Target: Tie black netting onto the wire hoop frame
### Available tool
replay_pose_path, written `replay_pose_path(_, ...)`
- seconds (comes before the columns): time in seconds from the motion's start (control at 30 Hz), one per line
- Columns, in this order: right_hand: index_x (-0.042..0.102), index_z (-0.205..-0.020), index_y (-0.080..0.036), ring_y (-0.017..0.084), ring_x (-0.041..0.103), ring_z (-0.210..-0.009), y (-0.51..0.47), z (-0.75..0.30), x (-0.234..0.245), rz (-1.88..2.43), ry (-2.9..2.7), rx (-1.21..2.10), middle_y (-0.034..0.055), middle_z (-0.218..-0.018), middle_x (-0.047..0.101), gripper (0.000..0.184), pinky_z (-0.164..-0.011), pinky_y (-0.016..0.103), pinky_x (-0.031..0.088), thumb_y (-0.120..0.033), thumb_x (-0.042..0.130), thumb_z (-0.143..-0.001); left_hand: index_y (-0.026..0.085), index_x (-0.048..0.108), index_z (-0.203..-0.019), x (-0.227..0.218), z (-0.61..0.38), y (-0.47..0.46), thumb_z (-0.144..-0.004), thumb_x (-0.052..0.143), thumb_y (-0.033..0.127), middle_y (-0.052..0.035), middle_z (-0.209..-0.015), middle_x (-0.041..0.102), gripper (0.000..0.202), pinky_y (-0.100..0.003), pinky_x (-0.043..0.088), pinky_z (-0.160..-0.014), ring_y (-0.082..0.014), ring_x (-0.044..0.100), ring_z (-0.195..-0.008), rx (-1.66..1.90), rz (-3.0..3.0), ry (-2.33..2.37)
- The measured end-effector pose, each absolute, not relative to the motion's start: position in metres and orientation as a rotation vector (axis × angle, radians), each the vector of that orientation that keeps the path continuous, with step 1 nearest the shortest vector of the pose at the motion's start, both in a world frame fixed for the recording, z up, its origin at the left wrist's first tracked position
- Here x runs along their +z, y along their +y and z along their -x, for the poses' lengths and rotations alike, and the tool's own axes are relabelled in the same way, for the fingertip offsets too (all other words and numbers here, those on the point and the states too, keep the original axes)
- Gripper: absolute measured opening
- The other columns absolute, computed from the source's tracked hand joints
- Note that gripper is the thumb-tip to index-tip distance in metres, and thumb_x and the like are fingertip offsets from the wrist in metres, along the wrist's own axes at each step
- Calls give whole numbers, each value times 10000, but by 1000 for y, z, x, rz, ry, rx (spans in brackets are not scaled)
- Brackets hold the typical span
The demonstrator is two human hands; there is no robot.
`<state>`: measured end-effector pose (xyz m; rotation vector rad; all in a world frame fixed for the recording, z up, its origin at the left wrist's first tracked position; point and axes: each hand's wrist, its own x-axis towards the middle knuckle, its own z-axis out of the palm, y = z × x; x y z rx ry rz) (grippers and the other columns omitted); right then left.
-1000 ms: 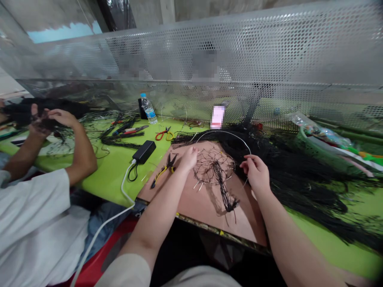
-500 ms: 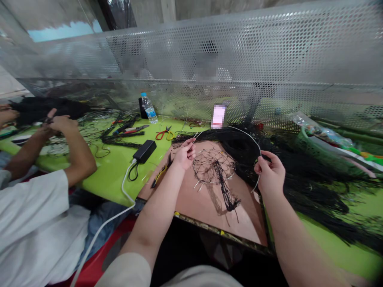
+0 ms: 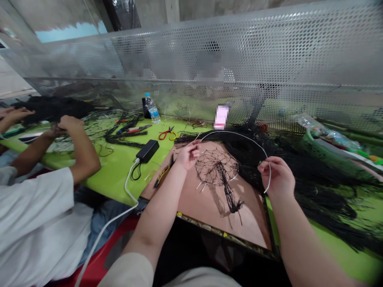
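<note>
Counting what I see: one pale wire [image 3: 239, 134], one ring of black netting [image 3: 217, 167], one pair of yellow-handled pliers [image 3: 163, 175], one pair of cutters [image 3: 173, 136] with a red and a yellow handle, one water bottle [image 3: 154, 112], one lit phone [image 3: 221, 116], one black power box [image 3: 148, 151] and one green basket [image 3: 323, 151]. A brown board [image 3: 191, 199] lies at the near edge of a green table [image 3: 116, 179]; the pliers rest by the board's left edge, the cutters off its far left corner. Along the table's far edge rises a perforated metal screen [image 3: 269, 48]. Black strands [image 3: 314, 199] spread rightward from the board's far edge. On the left sits a co-worker [image 3: 44, 215] in white.

The left hand [image 3: 188, 155] pinches the wire's left end between its fingertips; the right hand [image 3: 278, 175], by the board's right edge, pinches it near the other end, whose tip hangs below the grip. Between them the wire bows away, over the board's far edge; the ring lies on the board, touched by neither hand.
</note>
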<state>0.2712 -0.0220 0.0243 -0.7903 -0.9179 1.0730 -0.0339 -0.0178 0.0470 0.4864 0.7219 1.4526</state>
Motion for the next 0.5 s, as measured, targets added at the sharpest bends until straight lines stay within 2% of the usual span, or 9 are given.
replay_pose_path(0.2, 679, -758, -215, 138, 575, -570, -26, -262, 25, 848, -968, 1029, 11, -686, 679, 56, -515, 268, 436, -247, 693, -715, 137, 662, -882, 49, 28, -20, -794, 590, 55, 5, -660, 587, 141, -157, 274, -441, -30, 377, -447, 1524, -536, 733)
replay_pose_path(0.33, 705, -775, -196, 143, 565, -585, -29, -259, 24, 870, -1052, 987, 41, -738, 709, 118, -541, 280, 422, -208, 590, -750, 152, 652, -878, 49, 29, -19, -800, 577, 79, 13, -638, 579, 131, -172, 257, -451, -33, 363, -436, 1604, -531, 721)
replay_pose_path(0.43, 707, -863, -209, 148, 582, -642, -30, -260, 18, 920, -1241, 906, 40, -843, 739, 170, -602, 292, 447, -172, 584, -752, 148, 628, -788, 48, 33, -17, -828, 532, 111, 4, -618, 563, 110, -189, 283, -472, -40, 368, -445, 1682, -496, 694)
replay_pose_path(0.5, 698, -965, -231, 162, 611, -685, -30, -261, 13, 1003, -1401, 819, 36, -910, 753, 183, -657, 316, 481, -220, 627, -797, 149, 618, -754, 49, 36, -17, -859, 497, 148, -5, -611, 550, 161, -203, 292, -479, -48, 364, -449, 1738, -478, 676)
